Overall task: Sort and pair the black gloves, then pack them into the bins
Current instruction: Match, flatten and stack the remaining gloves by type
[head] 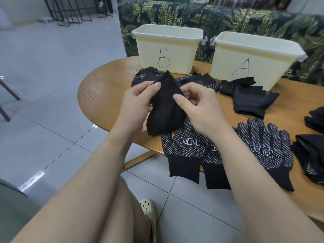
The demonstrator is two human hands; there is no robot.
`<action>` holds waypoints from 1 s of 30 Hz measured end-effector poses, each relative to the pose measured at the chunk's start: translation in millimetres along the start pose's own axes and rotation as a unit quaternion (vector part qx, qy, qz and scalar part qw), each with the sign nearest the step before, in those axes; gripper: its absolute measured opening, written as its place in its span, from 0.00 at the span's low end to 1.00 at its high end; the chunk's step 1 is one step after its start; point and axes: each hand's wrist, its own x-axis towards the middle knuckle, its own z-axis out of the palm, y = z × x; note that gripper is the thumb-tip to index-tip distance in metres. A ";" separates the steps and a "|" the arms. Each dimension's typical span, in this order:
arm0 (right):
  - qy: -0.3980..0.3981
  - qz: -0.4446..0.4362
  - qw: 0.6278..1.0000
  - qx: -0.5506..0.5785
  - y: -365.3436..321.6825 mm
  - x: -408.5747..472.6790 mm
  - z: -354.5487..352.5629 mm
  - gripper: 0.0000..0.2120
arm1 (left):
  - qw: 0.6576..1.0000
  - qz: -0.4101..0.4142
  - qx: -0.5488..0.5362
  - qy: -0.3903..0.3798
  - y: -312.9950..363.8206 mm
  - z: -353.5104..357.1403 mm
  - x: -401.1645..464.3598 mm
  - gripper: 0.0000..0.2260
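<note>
Head view: left hand [138,100] and right hand [198,104] both pinch one plain black glove [163,109], held above the table [105,95] edge at centre. Dotted gloves [185,148] lie at 5 o'clock, cuffs overhanging. Plain gloves [249,99] lie at 2 o'clock (just before bin A [252,62]). Bin B [166,50] stands at 12 o'clock.

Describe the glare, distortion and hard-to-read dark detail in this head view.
Head view: window glare streaks the floor tiles; wide-angle bending curves the table edge and stretches the forearms; the plain black glove shows little fold detail.
</note>
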 end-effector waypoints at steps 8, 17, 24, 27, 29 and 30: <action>0.092 0.000 0.985 0.145 -5.3 3.0 -21.4 0.04 | 0.990 0.000 -0.045 0.137 0.2 -11.2 15.2 0.10; 0.131 0.016 0.958 0.254 -8.3 -3.2 -45.8 0.04 | 0.979 0.026 0.041 0.196 -12.5 -39.2 44.0 0.05; 0.134 0.026 0.960 0.245 -4.0 -10.2 -52.4 0.02 | 0.967 0.015 0.160 0.198 -21.7 -56.7 49.1 0.19; 0.132 0.033 0.960 0.244 -4.2 -13.9 -53.1 0.01 | 0.938 0.031 0.281 0.202 -18.8 -53.4 40.6 0.21; 0.129 0.037 0.962 0.239 -3.6 -16.1 -53.7 0.02 | 0.909 0.074 0.364 0.189 -12.4 -42.5 30.7 0.18; 0.127 0.037 0.962 0.238 -3.3 -16.9 -53.9 0.02 | 0.907 0.092 0.373 0.173 -8.2 -33.9 24.3 0.16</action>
